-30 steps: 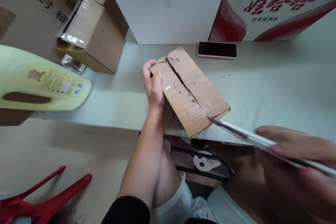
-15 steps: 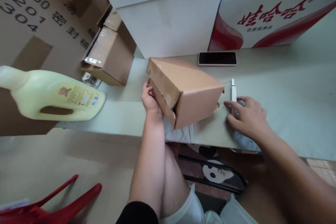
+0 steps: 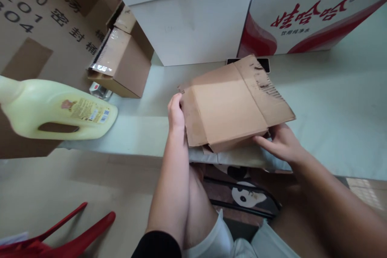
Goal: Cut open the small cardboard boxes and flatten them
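Observation:
A brown cardboard box point(image 3: 229, 107) is tilted above the near part of the table, its end flaps folded outward and the right flap torn at its edge. My left hand point(image 3: 176, 112) is closed around the box's left flap. At the lower right corner, my right hand point(image 3: 282, 143) grips the box, with its thumb along the near side and the other fingers hidden beneath the right flap. Behind the box lies a phone point(image 3: 265, 64), partly covered by it. No white pen-like tool shows now.
A pale yellow jug point(image 3: 75, 105) lies on its side at left, near a smaller carton point(image 3: 130, 66). Large white boxes point(image 3: 193, 28) and a red-and-white carton point(image 3: 308, 24) line the back. A red chair point(image 3: 75, 238) is at lower left; the table's front edge point(image 3: 127, 153) runs nearby.
The cardboard box has been turned over, bringing its flaps to left and right and covering part of the phone. My right hand has moved from beside the white pen-like tool to the box.

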`<state>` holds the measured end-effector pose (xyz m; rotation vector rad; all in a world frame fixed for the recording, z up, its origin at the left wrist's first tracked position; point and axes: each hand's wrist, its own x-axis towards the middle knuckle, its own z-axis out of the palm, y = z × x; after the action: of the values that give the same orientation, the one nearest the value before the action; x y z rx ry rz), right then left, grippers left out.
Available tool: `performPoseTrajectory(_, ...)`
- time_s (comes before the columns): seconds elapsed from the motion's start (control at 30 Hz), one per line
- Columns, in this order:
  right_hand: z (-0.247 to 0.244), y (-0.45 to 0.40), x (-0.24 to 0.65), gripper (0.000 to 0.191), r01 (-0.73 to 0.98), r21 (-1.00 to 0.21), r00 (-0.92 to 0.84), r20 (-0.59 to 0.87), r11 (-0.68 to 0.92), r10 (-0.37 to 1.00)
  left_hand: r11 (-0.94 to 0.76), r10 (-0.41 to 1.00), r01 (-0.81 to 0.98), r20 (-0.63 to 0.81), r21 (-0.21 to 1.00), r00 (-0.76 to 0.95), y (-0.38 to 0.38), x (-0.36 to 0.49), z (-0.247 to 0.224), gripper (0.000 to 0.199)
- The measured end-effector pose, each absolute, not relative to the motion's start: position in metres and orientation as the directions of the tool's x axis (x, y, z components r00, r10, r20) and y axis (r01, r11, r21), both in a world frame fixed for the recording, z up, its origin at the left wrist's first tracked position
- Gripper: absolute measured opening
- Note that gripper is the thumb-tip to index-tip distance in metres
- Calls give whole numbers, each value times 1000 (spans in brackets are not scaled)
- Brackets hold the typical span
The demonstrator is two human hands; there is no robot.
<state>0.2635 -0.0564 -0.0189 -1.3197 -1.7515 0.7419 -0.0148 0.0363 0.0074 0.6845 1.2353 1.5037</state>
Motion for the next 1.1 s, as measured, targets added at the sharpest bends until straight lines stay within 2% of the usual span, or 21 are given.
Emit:
performPoseTrajectory(0.03,-18,-56,263,50,505,-821,-108,247,267,963,11,936,-354,-134,935,-326,36,-17,9,24)
performPoseTrajectory(0.1,-15,-55,260,56,576,-791,-20,241,208,970,-3,966,-416,-106,909,-238,33,-17,15,30)
performPoseTrajectory(0.17,-10,-52,259,56,651,-746,70,241,139,968,55,986,-451,-118,891,-113,26,-15,21,39)
performPoseTrajectory(0.23,-5,-50,258,50,691,-717,108,237,99,965,118,986,-440,-159,890,-58,20,-11,25,41)
performPoseTrajectory(0.43,4,-53,257,40,697,-713,150,251,78,956,255,966,-382,-246,888,74,8,-10,21,54)
performPoseTrajectory(0.57,7,-54,258,35,664,-744,163,235,70,958,297,955,-363,-269,883,126,4,-11,17,54)
performPoseTrajectory(0.73,6,-54,261,28,597,-801,188,189,41,964,304,951,-371,-303,878,62,10,-9,14,46)
performPoseTrajectory(0.8,4,-54,262,26,493,-869,201,153,35,968,272,957,-377,-289,885,11,15,-8,12,43)
performPoseTrajectory(0.9,-2,-53,262,34,284,-959,257,61,-15,964,216,960,-361,-265,907,-93,23,-10,9,44)
performPoseTrajectory(0.97,-6,-53,261,34,199,-978,312,8,-57,950,185,942,-282,-251,941,-223,28,-13,7,40)
performPoseTrajectory(1.03,-9,-52,261,34,160,-985,337,-7,-64,942,142,924,-131,-179,981,-339,32,-17,4,24)
performPoseTrajectory(1.1,-11,-52,260,36,128,-991,339,6,-40,941,93,936,13,-83,996,-342,35,-20,0,11)
